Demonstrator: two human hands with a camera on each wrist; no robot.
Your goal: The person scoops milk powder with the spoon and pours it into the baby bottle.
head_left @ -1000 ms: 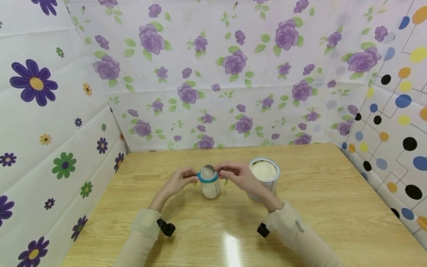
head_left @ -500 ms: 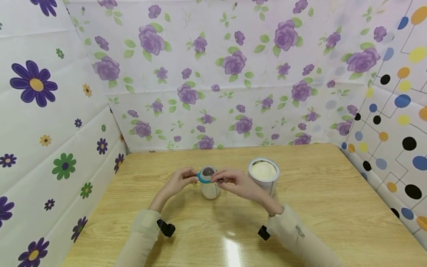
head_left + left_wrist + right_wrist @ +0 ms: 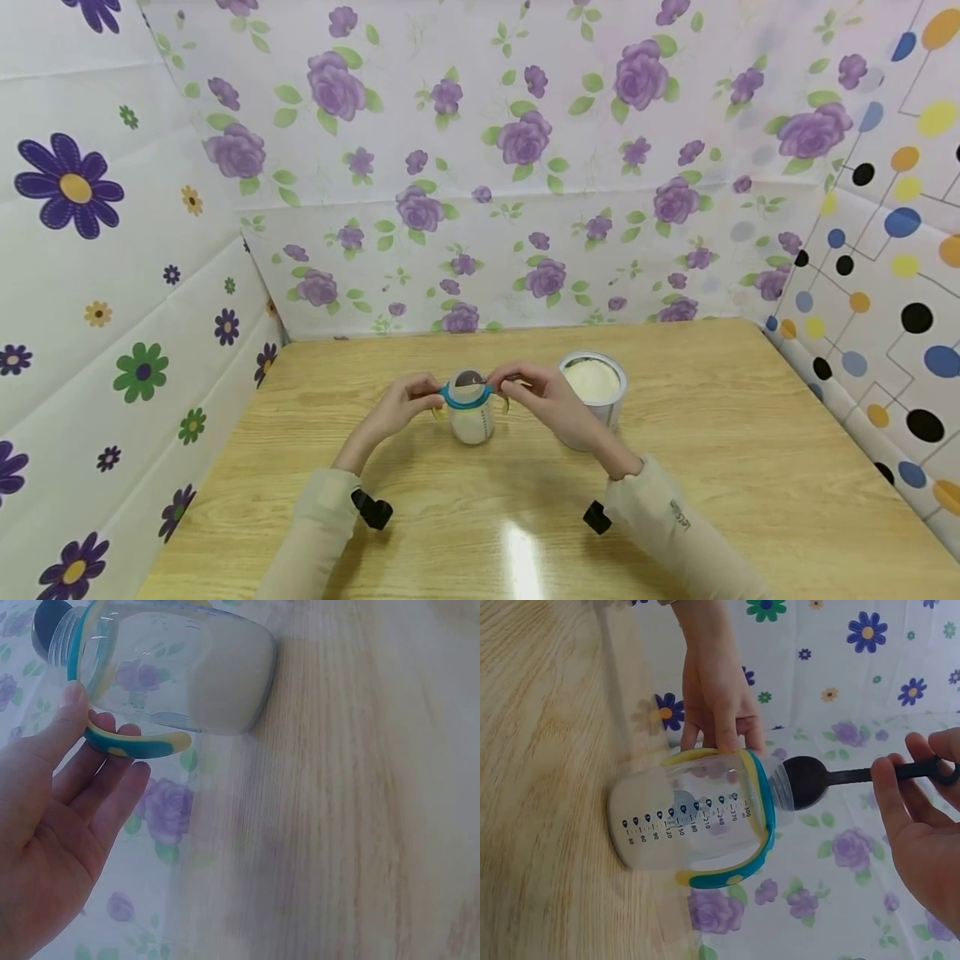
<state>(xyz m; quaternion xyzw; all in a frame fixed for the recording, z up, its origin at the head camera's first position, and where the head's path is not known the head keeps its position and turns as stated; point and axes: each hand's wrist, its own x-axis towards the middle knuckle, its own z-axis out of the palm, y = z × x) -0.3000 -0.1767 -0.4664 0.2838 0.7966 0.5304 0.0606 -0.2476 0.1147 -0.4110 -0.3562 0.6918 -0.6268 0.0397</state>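
Observation:
A clear baby bottle (image 3: 705,814) with a blue-and-yellow handle ring (image 3: 467,402) stands upright on the table. Whitish contents (image 3: 229,675) fill its lower part. With thumb and fingers, my left hand (image 3: 401,410) holds one side handle, as the left wrist view (image 3: 67,787) also shows at close range. My right hand (image 3: 543,402) pinches the handle of a dark spoon (image 3: 847,777). The spoon's bowl (image 3: 470,379) lies tilted at the bottle's open mouth; what it holds, if anything, is hidden in the right wrist view.
Right of the bottle, behind my right forearm, stands an open can (image 3: 596,387) of pale powder. A wooden table (image 3: 690,467) spreads beneath. Patterned cloth walls (image 3: 525,208) enclose its back and sides.
My right hand dipped towards me with the spoon, then came back up to the bottle's far side. The spoon's bowl has turned darker side up. My left hand has kept its hold.

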